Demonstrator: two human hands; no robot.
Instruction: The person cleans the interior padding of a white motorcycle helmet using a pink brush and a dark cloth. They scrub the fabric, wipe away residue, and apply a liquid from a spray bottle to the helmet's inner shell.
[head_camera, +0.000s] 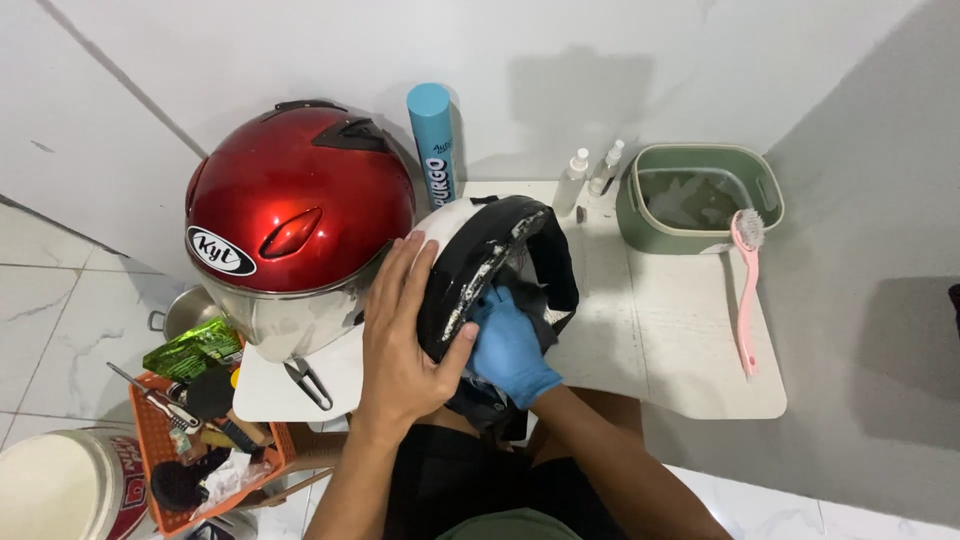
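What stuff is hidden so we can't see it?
Head view only:
- Right hand's fingertips: tucked inside the white helmet.
- What the blue-gloved grip holds: too dark.
- White bucket: cut off by the bottom-left corner.
- Green basin: contents murky.
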